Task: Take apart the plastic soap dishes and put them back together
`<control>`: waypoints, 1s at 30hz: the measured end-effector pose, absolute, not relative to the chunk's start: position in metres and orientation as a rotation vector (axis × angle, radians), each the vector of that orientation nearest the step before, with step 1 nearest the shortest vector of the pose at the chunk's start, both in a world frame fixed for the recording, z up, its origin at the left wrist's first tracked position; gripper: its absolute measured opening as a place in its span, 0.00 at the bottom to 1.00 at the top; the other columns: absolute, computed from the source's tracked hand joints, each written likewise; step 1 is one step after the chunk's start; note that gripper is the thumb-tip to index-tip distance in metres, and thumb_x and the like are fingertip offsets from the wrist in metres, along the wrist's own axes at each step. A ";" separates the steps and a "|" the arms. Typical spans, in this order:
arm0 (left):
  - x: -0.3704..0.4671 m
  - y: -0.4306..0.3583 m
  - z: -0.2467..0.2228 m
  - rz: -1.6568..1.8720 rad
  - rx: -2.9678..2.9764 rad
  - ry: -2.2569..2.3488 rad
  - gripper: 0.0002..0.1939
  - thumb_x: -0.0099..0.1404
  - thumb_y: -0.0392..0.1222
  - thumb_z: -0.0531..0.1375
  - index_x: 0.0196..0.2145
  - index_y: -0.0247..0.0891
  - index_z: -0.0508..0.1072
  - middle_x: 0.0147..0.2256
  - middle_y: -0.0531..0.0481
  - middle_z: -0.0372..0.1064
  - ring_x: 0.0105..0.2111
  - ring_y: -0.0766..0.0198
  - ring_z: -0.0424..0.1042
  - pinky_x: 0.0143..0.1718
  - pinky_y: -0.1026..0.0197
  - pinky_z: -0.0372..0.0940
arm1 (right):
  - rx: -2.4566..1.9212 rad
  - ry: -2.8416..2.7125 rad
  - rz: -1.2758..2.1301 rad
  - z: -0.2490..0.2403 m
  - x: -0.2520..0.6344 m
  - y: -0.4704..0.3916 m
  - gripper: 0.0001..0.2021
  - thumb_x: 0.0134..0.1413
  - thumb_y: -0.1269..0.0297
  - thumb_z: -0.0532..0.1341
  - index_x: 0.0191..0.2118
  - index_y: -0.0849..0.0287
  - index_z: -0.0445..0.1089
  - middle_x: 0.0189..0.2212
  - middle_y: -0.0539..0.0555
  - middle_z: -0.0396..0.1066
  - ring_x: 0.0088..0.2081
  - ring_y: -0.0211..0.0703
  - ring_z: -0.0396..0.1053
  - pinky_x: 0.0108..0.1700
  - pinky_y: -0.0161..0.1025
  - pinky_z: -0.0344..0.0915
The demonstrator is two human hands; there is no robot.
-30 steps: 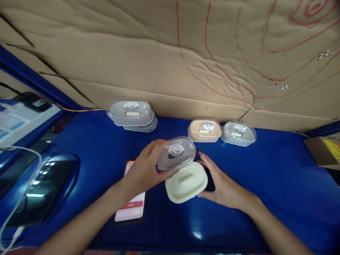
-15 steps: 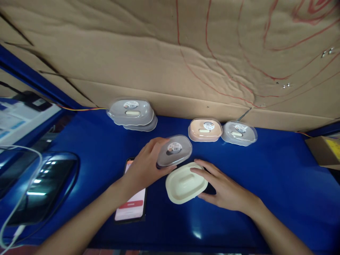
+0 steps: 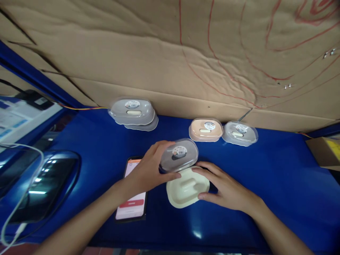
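My left hand (image 3: pixel 154 166) grips a clear lid (image 3: pixel 178 156) with a round label by its left end, fingers on the far edge and thumb along the near edge. Just below it is a cream oval dish (image 3: pixel 183 194) with a raised bar in its middle; the lid overlaps its far rim. My right hand (image 3: pixel 217 186) holds the dish by its right end, fingertips on the rim and thumb on the near right side. Partly under my left wrist is a phone (image 3: pixel 131 209) with its screen lit.
Along the cardboard wall (image 3: pixel 132 60) stand stacked grey boxes (image 3: pixel 132 115), a peach box (image 3: pixel 205 130) and another grey box (image 3: pixel 240 134). A dark tablet (image 3: pixel 45 187) with a white cable lies left, a carton (image 3: pixel 322 152) at the right.
My left hand has moved the lid slightly right and toward me, now over the dish's far rim. The dish has shifted slightly toward me, still in my right hand.
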State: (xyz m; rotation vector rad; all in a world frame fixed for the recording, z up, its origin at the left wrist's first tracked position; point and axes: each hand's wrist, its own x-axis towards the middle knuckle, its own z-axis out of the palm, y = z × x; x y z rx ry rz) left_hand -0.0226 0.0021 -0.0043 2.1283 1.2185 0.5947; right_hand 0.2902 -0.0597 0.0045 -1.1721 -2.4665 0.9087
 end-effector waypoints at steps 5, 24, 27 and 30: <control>-0.025 0.005 -0.001 0.773 2.004 1.313 0.39 0.65 0.57 0.71 0.66 0.48 0.61 0.64 0.41 0.64 0.64 0.44 0.69 0.65 0.40 0.68 | -1.188 -2.462 0.821 0.001 0.289 -0.059 0.29 0.74 0.53 0.63 0.74 0.50 0.61 0.69 0.61 0.66 0.71 0.52 0.65 0.71 0.51 0.68; -0.034 0.028 -0.008 0.749 1.895 1.547 0.44 0.65 0.66 0.67 0.70 0.44 0.61 0.68 0.36 0.62 0.66 0.37 0.66 0.67 0.33 0.62 | -1.143 -2.480 0.398 -0.010 0.282 -0.061 0.28 0.75 0.56 0.60 0.75 0.51 0.60 0.74 0.64 0.60 0.73 0.61 0.62 0.68 0.60 0.70; -0.034 0.027 -0.005 0.753 1.936 1.561 0.40 0.67 0.66 0.65 0.68 0.44 0.63 0.69 0.36 0.60 0.66 0.39 0.67 0.67 0.34 0.63 | -1.135 -2.532 0.400 -0.011 0.282 -0.061 0.29 0.75 0.55 0.60 0.76 0.51 0.58 0.75 0.63 0.59 0.73 0.61 0.61 0.68 0.60 0.70; -0.035 0.027 -0.004 0.746 1.955 1.565 0.36 0.70 0.64 0.62 0.67 0.43 0.64 0.68 0.35 0.58 0.65 0.40 0.68 0.67 0.34 0.63 | -1.135 -2.554 0.434 -0.011 0.280 -0.062 0.28 0.75 0.55 0.60 0.74 0.51 0.61 0.74 0.62 0.62 0.72 0.60 0.63 0.67 0.61 0.70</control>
